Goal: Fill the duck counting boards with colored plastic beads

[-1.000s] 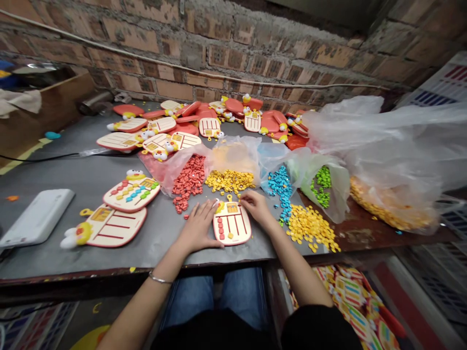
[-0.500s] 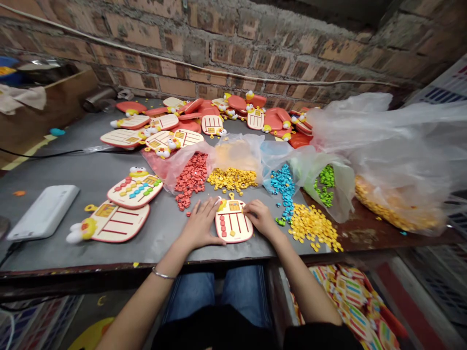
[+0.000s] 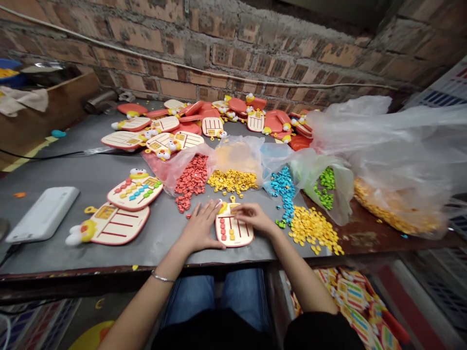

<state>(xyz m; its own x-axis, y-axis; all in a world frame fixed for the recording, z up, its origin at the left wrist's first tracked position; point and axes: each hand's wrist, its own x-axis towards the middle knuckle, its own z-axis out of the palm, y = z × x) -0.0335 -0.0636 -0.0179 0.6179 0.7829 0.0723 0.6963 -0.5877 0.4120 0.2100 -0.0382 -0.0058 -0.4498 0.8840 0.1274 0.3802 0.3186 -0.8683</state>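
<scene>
A small cream toy abacus board point(image 3: 233, 232) with red rods lies near the table's front edge, with red beads on its left rod and a few yellow ones beside them. My left hand point(image 3: 201, 226) lies flat on the table with fingers spread, steadying the board's left side. My right hand point(image 3: 253, 217) hovers over the board's top right, fingers pinched together on something too small to name. Heaps of red beads point(image 3: 189, 181), yellow beads point(image 3: 230, 181), blue beads point(image 3: 282, 187), green beads point(image 3: 324, 185) and more yellow beads point(image 3: 314, 229) spill from open plastic bags just beyond.
Two larger duck-shaped abacus boards point(image 3: 134, 193) point(image 3: 109, 226) lie to the left, one filled with beads. A white flat device point(image 3: 44, 214) sits at the far left. Several empty boards point(image 3: 211, 124) are piled against the brick wall. A big clear plastic bag point(image 3: 397, 146) fills the right.
My right hand has shifted left from the board's upper right corner onto the board. More yellow beads now sit on the second rod. My left hand stays put.
</scene>
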